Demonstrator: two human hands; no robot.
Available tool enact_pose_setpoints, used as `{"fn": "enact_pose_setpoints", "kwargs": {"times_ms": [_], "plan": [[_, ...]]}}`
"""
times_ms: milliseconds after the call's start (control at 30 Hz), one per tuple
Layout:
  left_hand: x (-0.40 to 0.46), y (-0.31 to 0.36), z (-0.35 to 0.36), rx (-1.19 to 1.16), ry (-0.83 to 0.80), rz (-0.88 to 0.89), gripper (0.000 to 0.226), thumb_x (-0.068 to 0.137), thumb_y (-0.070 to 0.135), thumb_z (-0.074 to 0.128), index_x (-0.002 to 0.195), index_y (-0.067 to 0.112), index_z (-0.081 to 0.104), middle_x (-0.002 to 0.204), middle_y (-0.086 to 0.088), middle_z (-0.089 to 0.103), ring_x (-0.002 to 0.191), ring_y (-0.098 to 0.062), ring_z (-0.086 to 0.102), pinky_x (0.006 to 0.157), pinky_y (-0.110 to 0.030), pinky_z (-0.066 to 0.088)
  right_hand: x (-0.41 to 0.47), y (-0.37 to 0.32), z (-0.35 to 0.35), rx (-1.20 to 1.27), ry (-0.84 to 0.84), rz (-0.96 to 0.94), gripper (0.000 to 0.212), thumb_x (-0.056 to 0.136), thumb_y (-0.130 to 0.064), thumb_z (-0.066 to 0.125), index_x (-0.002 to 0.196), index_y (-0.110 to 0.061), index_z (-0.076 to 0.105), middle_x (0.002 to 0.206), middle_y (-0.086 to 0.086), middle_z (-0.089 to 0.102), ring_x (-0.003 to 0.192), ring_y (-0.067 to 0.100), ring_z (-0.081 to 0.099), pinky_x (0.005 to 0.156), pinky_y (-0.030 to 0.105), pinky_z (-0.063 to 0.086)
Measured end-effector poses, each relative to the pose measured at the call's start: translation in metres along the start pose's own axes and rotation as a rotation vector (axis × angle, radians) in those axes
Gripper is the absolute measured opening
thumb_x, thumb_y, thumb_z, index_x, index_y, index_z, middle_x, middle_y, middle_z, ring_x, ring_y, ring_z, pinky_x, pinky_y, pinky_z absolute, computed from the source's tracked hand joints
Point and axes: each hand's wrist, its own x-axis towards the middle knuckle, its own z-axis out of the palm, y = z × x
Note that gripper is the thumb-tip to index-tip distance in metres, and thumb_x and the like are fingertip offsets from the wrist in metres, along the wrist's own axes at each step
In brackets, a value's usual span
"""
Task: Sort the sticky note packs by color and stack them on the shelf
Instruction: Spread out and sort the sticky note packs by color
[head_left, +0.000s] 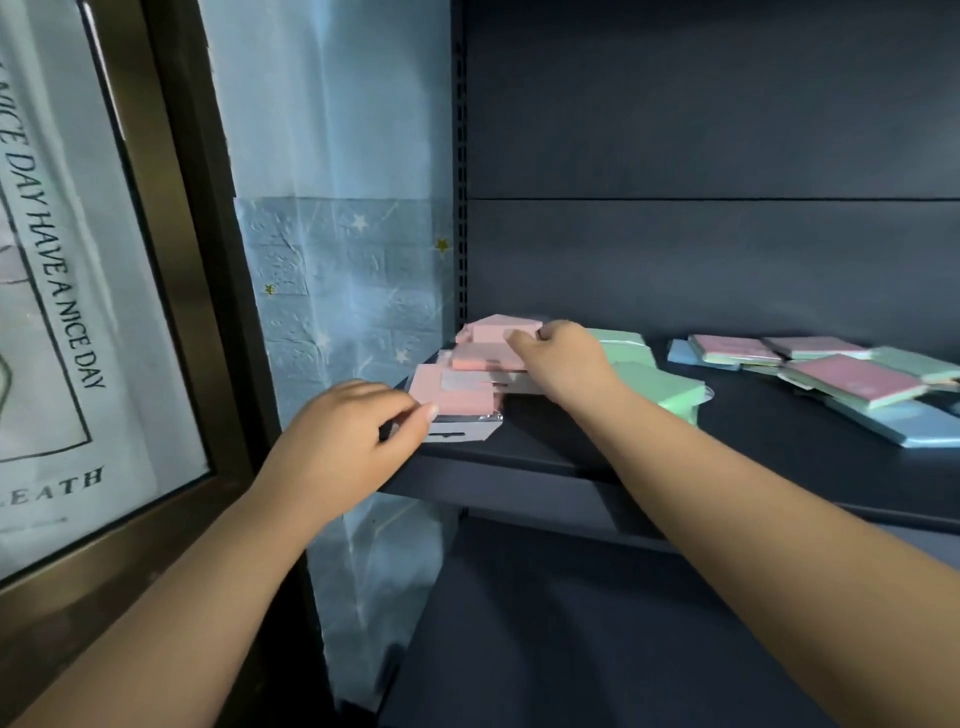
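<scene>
The dark shelf (545, 457) holds an unsorted heap (841, 379) of pink, green and blue packs at far right, green packs (654, 379) mid-shelf, and pink packs (472, 374) at the near left corner. The right hand (558, 358) pinches the top pink pack; the left hand (353, 431) pinches the nearest one. The pink pile looks mid-build; squaring it seems next.

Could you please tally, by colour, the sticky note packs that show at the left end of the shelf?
Pink plastic-wrapped sticky note packs: 3 that show
Green plastic-wrapped sticky note packs: 2 that show
Total: 5
The mixed pile further right is not counted.
</scene>
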Motion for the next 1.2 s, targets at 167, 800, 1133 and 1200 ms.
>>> {"fn": "enact_pose_setpoints", "kwargs": {"times_ms": [167, 800, 1133, 1200], "plan": [[0.017, 0.032, 0.012, -0.038, 0.022, 0.132, 0.052, 0.084, 0.045, 0.036, 0.069, 0.008, 0.068, 0.064, -0.002, 0.065, 0.067, -0.025, 0.059, 0.064, -0.029, 0.042, -0.03, 0.03, -0.034, -0.281, 0.153, -0.243, 0.031, 0.091, -0.029, 0.053, 0.116, -0.013, 0.059, 0.119, 0.007, 0.06, 0.108, 0.025, 0.055, 0.084, 0.027, 0.04], [0.061, 0.119, 0.077, -0.016, -0.219, 0.065, 0.041, 0.093, 0.051, 0.035, 0.111, 0.023, 0.059, 0.118, 0.004, 0.061, 0.107, -0.019, 0.055, 0.073, -0.027, 0.036, -0.057, 0.12, -0.111, 0.176, -0.146, -0.009, 0.034, 0.093, -0.049, 0.041, 0.118, -0.032, 0.056, 0.12, -0.012, 0.055, 0.117, 0.009, 0.05, 0.109, 0.026, 0.031], [0.053, 0.127, 0.065, -0.07, 0.085, 0.043, 0.042, 0.095, 0.035, 0.044, 0.068, 0.006, 0.058, 0.069, -0.009, 0.056, 0.07, -0.032, 0.051, 0.061, -0.031, 0.03, -0.089, 0.141, -0.147, -0.154, 0.121, -0.079, 0.027, 0.093, -0.034, 0.051, 0.11, -0.017, 0.063, 0.105, -0.003, 0.064, 0.101, 0.013, 0.056, 0.079, 0.017, 0.036], [0.054, 0.145, 0.064, -0.086, 0.122, 0.104, 0.038, 0.093, 0.033, 0.046, 0.067, 0.007, 0.058, 0.066, -0.007, 0.056, 0.065, -0.026, 0.046, 0.059, -0.03, 0.029, -0.098, 0.154, -0.162, -0.299, 0.18, -0.082, 0.024, 0.092, -0.033, 0.053, 0.106, -0.018, 0.064, 0.104, 0.0, 0.067, 0.1, 0.017, 0.058, 0.083, 0.025, 0.041]]}}
